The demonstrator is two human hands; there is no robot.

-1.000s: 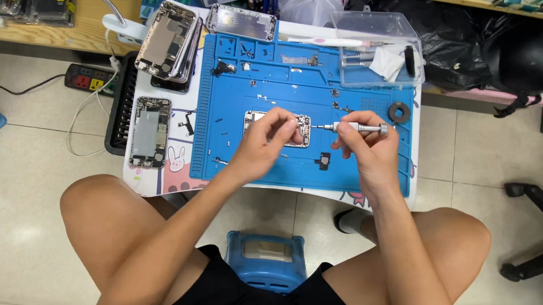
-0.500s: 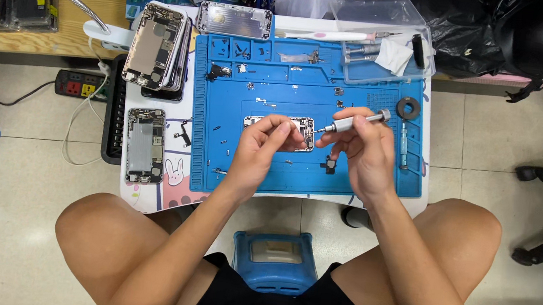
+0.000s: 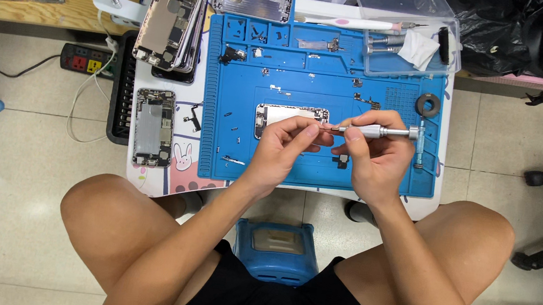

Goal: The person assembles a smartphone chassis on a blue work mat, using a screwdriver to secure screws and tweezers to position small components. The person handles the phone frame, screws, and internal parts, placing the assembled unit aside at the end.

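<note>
- A power strip (image 3: 87,59) lies on the floor left of the table, its cable trailing away.
- An opened phone shell (image 3: 153,126) lies at the table's left edge, off the mat; a stack of shells (image 3: 169,24) sits at the far left corner.
- Another shell (image 3: 252,0) lies along the far edge, above the blue mat (image 3: 223,100).
- Small screws and parts are scattered over the mat's left half.
- A phone (image 3: 282,114) lies at the mat's middle, partly under the hands.
- The left hand (image 3: 283,150) pinches thumb and forefinger narrowly at the screwdriver's tip; whether they hold a small part, I cannot tell.
- The right hand (image 3: 370,157) grips a silver screwdriver (image 3: 378,131), held level over the mat and pointing left.
- A clear box (image 3: 410,36) sits at the far right corner.
- A black ring (image 3: 428,105) lies by the mat's right edge.
</note>
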